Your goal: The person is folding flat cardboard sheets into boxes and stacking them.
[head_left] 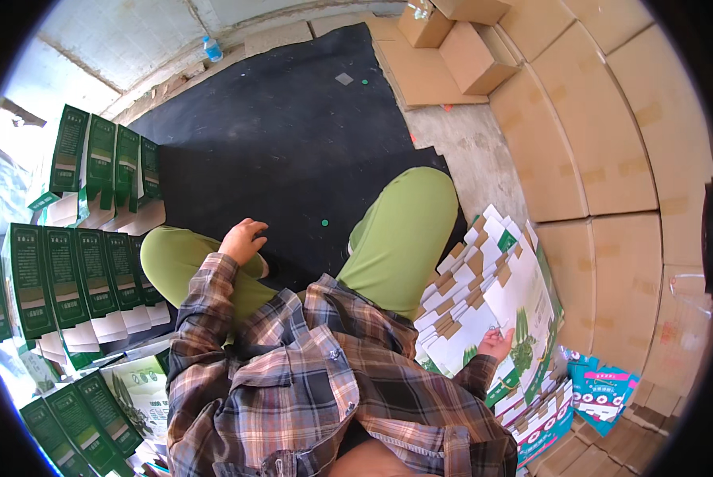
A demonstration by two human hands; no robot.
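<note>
My left hand (pixel 243 241) rests by my left knee, holding nothing, its fingers loosely bent and a little apart. Off to my right, my right hand (pixel 495 345) is at a pile of flat white-and-green printed cartons (pixel 523 290). Its fingers are drawn together around a small greyish thing that is too small to make out. Brown inner flaps (pixel 461 282) stick out in staggered rows from this pile. On my left stand rows of dark green upright cartons (pixel 70 274) with their white flaps hanging open at the bottom.
A black mat (pixel 269 119) covers the floor ahead. Brown cardboard boxes (pixel 579 119) are stacked along the right. An open brown box (pixel 475 60) sits at the far right, and a blue bottle (pixel 212 49) by the far wall. Blue-and-pink packages (pixel 603 393) lie behind the pile.
</note>
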